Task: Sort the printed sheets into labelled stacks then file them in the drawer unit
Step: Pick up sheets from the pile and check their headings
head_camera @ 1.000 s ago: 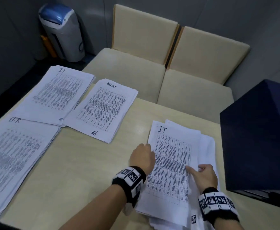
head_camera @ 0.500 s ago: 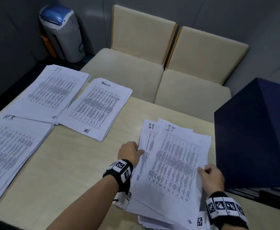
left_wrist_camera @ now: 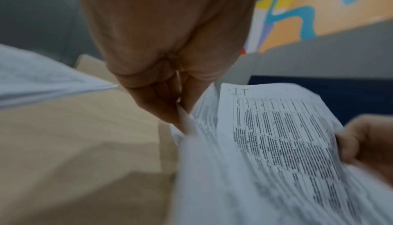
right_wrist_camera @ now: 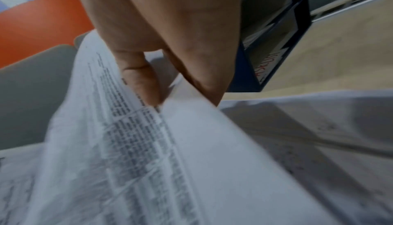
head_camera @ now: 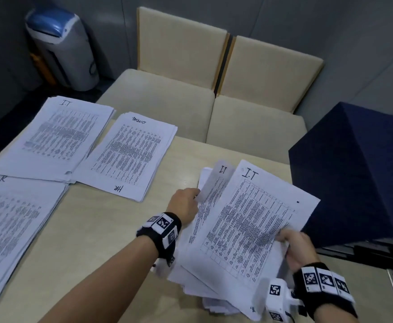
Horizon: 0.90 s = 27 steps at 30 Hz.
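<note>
Pinching IT sheets (head_camera: pixel 249 220) above the pale wooden table (head_camera: pixel 92 229) (grey-walled room), both hands, left hand (head_camera: pixel 185 206) and right hand (head_camera: pixel 299 247), grip paper.

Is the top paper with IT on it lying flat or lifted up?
Lifted up. The white printed sheet marked IT tilts above the loose paper pile, its right edge pinched by the right hand.

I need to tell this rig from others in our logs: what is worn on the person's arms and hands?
Both forearms are bare, no sleeves or gloves. The left hand and right hand each have a black wristband carrying white blocks printed with black-and-white square tag markers. A small white tagged unit hangs below each wrist.
</note>
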Tool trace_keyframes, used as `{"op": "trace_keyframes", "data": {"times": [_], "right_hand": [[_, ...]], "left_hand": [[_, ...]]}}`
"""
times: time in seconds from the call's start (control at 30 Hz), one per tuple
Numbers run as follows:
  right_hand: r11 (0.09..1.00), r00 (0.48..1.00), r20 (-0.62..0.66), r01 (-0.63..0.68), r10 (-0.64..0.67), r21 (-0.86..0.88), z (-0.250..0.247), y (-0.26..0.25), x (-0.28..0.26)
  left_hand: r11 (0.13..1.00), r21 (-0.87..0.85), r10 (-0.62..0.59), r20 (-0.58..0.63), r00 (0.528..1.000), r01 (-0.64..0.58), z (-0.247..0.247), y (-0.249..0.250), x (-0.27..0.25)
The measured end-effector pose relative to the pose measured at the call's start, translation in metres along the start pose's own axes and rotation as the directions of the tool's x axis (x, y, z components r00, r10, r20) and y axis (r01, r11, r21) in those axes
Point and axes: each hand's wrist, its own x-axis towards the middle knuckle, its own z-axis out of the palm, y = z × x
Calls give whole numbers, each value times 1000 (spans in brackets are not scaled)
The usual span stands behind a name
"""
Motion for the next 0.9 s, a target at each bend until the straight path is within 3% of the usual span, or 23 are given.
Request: {"op": "trace_keyframes", "data": {"times": [0.1, 0.23, 0.3, 0.37, 0.43, 0.47, 0.53, 0.6, 0.73, 0.9], "right_hand": [[999, 996, 73, 44, -46, 25, 2, 3, -14], [996, 993, 76, 86, -86, 0, 6, 10, -8], [997, 996, 59, 71, -69, -40, 8, 11, -7], [999, 995, 85, 53, -52, -5, 6, 13, -3], [998, 991, 118, 58, -59, 17, 4, 16, 1], [997, 989, 126, 76, -78, 18, 3, 17, 1], [996, 989, 121, 87, -89, 21, -1, 18, 1], [994, 985, 145, 86, -95, 69, -2, 15, 1], [993, 978, 203, 32, -55, 116, -4, 10, 5], [994, 971, 239, -34, 9, 103, -7, 3, 4]], "left_hand": [[968, -248, -22, 6, 1000, 22, 4, -2, -7], [844, -534, -5, 94, 996, 55, 8, 2, -13], [800, -596, 16, 130, 991, 65, 6, 8, -16], [787, -610, -43, 92, 995, 90, 9, 11, -16], [860, -488, -223, -100, 970, 148, 15, 6, -11], [894, -396, -310, -207, 928, 211, 16, 3, -9], [927, -211, -358, -242, 902, 312, 18, -1, -8], [951, -60, -308, -165, 937, 302, 24, -2, -8], [974, 137, -155, -169, 973, 179, 30, 0, -2], [837, 547, 38, -93, 995, 19, 16, 9, -2]]}}
